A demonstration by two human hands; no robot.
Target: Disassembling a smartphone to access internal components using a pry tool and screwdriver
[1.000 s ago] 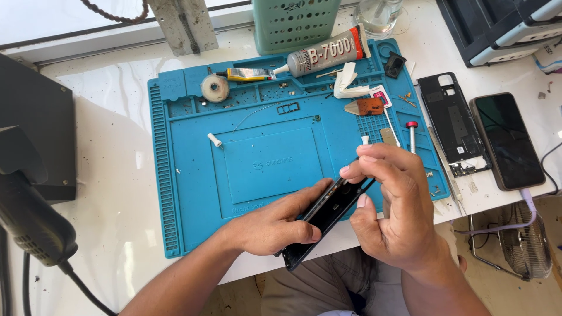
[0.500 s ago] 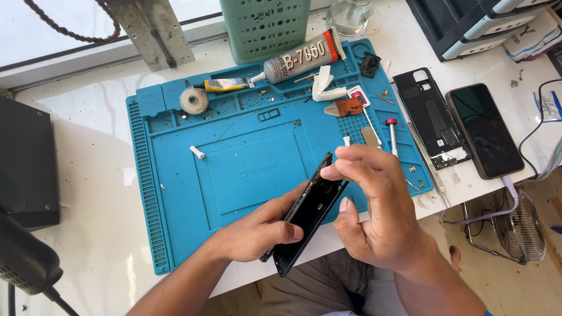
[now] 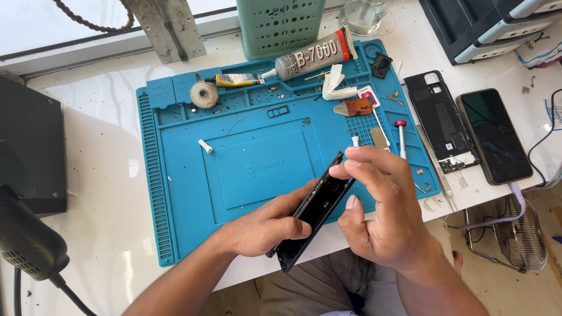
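I hold a black phone body (image 3: 313, 212) edge-up over the front edge of the blue work mat (image 3: 193, 175). My left hand (image 3: 263, 225) grips its lower half from the left. My right hand (image 3: 380, 205) pinches its upper end, fingertips on the top edge and thumb against the side. The phone tilts diagonally, top end pointing up and right.
On the mat lie a large glue tube (image 3: 313, 55), a small yellow tube (image 3: 237, 79), a tape roll (image 3: 204, 94), a red-topped screwdriver (image 3: 401, 137) and small parts. A black phone back cover (image 3: 442, 120) and a dark phone (image 3: 493, 134) rest to the right. A green basket (image 3: 280, 23) stands behind.
The view has shifted slightly. Both hands keep hold of the phone body, and my right fingers have moved a little along its upper end.
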